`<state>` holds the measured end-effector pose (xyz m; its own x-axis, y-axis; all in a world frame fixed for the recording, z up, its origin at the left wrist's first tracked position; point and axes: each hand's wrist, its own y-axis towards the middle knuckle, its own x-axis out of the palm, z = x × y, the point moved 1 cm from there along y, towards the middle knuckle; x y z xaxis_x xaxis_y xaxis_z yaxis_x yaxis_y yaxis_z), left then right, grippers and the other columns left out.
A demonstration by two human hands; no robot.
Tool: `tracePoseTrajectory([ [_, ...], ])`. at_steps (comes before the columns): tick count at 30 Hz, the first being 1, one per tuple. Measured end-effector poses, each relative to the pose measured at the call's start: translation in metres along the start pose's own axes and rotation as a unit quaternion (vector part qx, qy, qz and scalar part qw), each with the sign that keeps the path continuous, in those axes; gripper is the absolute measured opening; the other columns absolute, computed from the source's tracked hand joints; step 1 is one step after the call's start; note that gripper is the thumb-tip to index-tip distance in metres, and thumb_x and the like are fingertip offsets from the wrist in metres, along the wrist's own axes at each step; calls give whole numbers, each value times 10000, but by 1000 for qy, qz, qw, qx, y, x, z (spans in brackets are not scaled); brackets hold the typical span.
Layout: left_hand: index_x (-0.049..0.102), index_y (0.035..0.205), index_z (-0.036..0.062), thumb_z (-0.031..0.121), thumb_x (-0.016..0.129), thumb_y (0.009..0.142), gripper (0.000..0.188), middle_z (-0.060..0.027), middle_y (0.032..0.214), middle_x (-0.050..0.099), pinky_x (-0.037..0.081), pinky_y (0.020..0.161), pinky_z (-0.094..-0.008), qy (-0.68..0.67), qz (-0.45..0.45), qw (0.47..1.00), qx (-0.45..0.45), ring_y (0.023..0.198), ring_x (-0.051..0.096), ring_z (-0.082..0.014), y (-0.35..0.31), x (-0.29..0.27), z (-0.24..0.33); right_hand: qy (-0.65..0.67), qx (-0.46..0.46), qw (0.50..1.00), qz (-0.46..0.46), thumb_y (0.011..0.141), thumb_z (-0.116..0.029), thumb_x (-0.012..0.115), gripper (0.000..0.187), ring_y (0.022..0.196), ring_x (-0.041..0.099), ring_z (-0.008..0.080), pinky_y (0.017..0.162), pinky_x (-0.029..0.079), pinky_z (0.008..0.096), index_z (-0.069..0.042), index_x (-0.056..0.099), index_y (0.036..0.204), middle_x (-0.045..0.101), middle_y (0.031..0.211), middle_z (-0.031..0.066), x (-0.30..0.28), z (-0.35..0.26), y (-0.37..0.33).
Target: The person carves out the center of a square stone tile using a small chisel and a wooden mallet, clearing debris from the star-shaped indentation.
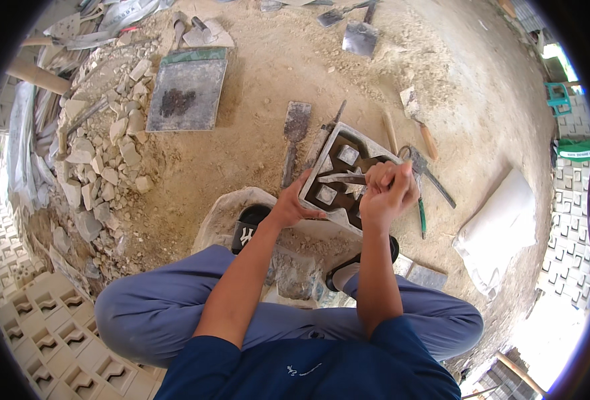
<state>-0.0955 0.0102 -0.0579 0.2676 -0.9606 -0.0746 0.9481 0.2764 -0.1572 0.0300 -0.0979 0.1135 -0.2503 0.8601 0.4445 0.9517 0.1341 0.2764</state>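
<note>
Dusty ground point(261, 87), tool point(343, 179) crosswise over block point(319, 161), tip leftward.

Dark blue short-sleeved shirt point(308, 377), blue-grey trousers point(155, 300), black footwear point(251, 216)

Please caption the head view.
Left hand steadies a recessed patterned block while right hand holds a narrow tool over it.

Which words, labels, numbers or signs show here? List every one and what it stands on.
Whitish plastic sack, upper left: dark capitals, legible, not copied here.
Black slip-on shoe, left foot: white monogram, not copied here.
Navy-blue cloth shirt: white script, too small to read.
Bright-green item, far right: pale marking, too small to read.
</note>
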Motion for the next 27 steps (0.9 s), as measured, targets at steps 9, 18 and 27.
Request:
tracePoseTrajectory([
  [9, 336, 1518, 9, 219, 988, 571, 1169, -123, 1372, 582, 410, 1061, -306, -49, -7, 999, 12, 1231, 532, -159, 2, 0, 9, -120, -79, 986, -84, 1015, -347, 401, 480, 460, 252, 121, 463, 221, 307, -56, 378, 634, 317, 529, 24, 8, 31, -30],
  [18, 322, 1512, -29, 180, 985, 581, 1162, -121, 1374, 574, 425, 1046, -303, -59, -5, 998, 4, 1212, 527, -143, 3, 0, 4, -265, -206, 942, -9, 1020, -320, 423, 505, 441, 349, 144, 433, 241, 309, -38, 366, 605, 337, 528, 39, 13, 21, -39],
  [27, 329, 1519, -4, 199, 980, 587, 1155, -115, 1318, 618, 455, 1008, -303, -35, -10, 999, 0, 1176, 566, -142, 4, 4, 9, -322, -282, 903, -32, 1013, -215, 397, 447, 466, 489, 175, 443, 348, 301, -44, 397, 599, 497, 551, 65, 0, 29, -36],
])
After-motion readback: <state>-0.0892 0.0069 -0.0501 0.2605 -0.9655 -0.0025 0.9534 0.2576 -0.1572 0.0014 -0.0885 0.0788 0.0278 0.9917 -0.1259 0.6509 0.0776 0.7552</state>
